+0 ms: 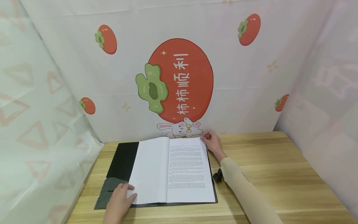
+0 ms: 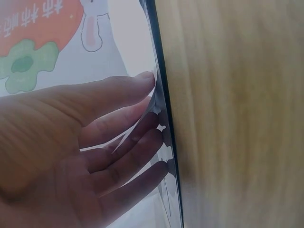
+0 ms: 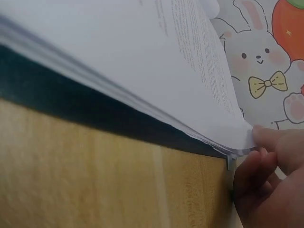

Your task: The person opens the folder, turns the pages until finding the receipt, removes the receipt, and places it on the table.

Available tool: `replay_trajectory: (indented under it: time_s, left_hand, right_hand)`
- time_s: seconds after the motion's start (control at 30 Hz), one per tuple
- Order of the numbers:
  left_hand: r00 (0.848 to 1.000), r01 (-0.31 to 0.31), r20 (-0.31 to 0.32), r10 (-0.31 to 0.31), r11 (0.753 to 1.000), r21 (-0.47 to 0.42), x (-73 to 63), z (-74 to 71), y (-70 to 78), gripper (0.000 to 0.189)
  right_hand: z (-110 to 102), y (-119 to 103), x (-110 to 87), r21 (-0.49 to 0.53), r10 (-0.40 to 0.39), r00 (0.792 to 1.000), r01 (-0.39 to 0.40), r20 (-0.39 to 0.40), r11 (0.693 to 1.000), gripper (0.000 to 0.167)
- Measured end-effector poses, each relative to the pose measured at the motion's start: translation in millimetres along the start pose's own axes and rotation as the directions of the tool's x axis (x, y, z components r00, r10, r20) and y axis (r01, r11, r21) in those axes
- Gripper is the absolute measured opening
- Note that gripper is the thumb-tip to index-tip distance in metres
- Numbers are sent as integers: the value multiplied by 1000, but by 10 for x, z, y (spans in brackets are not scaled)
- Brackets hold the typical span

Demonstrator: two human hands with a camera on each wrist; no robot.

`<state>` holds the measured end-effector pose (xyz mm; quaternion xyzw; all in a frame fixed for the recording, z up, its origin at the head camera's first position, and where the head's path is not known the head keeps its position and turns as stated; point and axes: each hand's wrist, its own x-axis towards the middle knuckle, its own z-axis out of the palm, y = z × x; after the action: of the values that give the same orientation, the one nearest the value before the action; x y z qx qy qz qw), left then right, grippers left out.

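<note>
An open black folder (image 1: 123,158) of white sheets lies on the wooden table. Its right page (image 1: 190,174) carries printed text, while the left page (image 1: 152,168) looks blank. My left hand (image 1: 118,199) rests at the lower left page corner, over the folder's clear pocket (image 1: 110,186). In the left wrist view its fairly straight fingers (image 2: 128,161) touch the folder, and a sheet corner runs between thumb and fingers. At the top right corner, my right hand (image 1: 213,143) pinches the page's edge between thumb and fingers; several sheet edges (image 3: 142,111) show below in the right wrist view.
The wooden table (image 1: 260,161) extends to the right of the folder. Behind it stands a white backdrop (image 1: 123,71) printed with persimmons and a rabbit. Pale curtains hang on both sides. A small black device (image 1: 218,175) sits at the right sleeve's cuff.
</note>
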<state>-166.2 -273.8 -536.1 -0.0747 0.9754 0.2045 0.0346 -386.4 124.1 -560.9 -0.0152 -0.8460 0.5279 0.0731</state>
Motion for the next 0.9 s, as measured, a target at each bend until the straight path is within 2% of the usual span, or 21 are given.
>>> replay_trajectory:
  time_s: [0.3, 0.7, 0.8, 0.9]
  left_hand:
    - [1000, -1, 1, 1, 1000, 10, -8, -5, 33, 24]
    - [1000, 17, 2, -17, 1000, 21, 6, 22, 62, 24]
    - [1000, 7, -11, -7, 1000, 11, -19, 43, 68, 26]
    - [998, -24, -55, 24, 1000, 6, -59, 60, 71, 30]
  right_hand:
    - [33, 39, 37, -105, -58, 998, 58, 0, 993, 18]
    - [8, 34, 59, -127, -88, 996, 91, 32, 988, 16]
    - [3, 22, 50, -168, -133, 990, 138, 37, 976, 15]
    - [2, -22, 38, -209, -209, 977, 212, 35, 955, 13]
